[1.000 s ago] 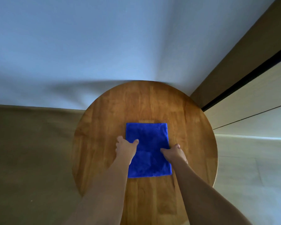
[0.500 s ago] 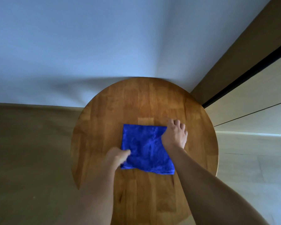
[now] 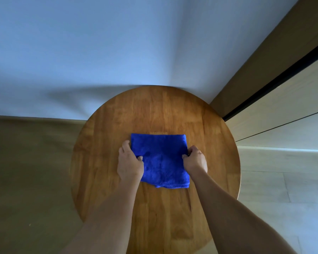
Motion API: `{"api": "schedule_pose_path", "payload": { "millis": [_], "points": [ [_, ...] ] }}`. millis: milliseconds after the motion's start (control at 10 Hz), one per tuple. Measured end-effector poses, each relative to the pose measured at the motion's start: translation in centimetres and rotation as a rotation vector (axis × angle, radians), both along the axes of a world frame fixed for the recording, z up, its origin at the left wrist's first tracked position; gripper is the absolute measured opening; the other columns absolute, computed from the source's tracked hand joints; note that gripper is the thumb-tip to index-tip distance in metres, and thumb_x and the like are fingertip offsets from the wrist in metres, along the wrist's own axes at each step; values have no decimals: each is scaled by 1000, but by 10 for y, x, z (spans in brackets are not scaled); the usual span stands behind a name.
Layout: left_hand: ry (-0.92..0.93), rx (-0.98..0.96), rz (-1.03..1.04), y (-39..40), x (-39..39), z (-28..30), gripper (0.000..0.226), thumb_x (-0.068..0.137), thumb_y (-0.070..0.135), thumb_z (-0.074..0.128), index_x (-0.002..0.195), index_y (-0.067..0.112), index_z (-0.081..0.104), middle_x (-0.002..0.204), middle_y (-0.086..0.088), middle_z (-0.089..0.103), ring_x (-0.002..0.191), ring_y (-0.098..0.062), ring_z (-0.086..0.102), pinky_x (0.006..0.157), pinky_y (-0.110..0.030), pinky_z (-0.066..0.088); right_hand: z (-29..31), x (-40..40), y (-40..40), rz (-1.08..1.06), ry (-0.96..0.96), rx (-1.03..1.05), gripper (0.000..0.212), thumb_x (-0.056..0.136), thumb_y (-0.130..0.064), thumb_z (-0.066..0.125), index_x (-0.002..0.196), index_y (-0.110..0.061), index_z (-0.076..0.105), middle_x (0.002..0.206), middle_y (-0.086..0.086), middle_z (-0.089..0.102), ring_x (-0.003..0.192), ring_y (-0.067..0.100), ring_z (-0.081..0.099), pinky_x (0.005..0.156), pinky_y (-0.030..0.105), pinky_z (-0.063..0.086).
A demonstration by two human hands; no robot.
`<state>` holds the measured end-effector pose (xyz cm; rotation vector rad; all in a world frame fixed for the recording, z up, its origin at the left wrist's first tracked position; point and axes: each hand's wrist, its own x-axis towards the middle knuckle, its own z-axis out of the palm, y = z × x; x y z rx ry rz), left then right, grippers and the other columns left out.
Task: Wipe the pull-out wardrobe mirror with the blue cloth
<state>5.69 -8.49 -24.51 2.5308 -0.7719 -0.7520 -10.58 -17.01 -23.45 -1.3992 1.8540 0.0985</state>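
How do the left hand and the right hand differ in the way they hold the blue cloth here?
The left hand sits at the left edge of the blue cloth, fingers reaching farther along it; the right hand grips the right edge in a tighter, more curled fist. The left thumb lies on top of the cloth; the right thumb is harder to make out. Both pinch it on the round wooden table.

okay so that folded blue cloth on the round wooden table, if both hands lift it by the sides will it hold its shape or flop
The folded blue fleecy cloth will probably sag in the middle: its near edge already lies wavy on the round wooden table. It looks light and plush, so unlikely to slip. With the left hand and right hand pinching opposite edges, the layers may fall open.
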Motion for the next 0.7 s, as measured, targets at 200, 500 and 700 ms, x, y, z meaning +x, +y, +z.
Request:
{"api": "schedule_pose_path", "payload": {
  "millis": [200,500,700],
  "points": [
    [-244,112,-558,8,-13,-5,50,91,31,56,137,26,38,137,1,39,123,-16,39,98,-28,41,-1,8,20,624,246,-287,60,89,-6,47,143,-24,26,137,1,32,108,19,42,65,26,42],
    [-179,157,-465,17,-1,20,62,94,45,45,148,23,22,153,1,29,141,-17,24,114,-36,25,22,-5,27,678,230,-177,69,92,-19,49,149,-24,11,155,2,10,134,23,28,98,34,39],
    [-247,97,-441,25,-5,69,59,96,46,40,147,22,24,154,0,28,142,-18,24,113,-37,25,68,-25,32,658,198,-301,63,92,-21,46,148,-27,17,154,-1,17,133,23,29,103,36,35]
  ]
}}
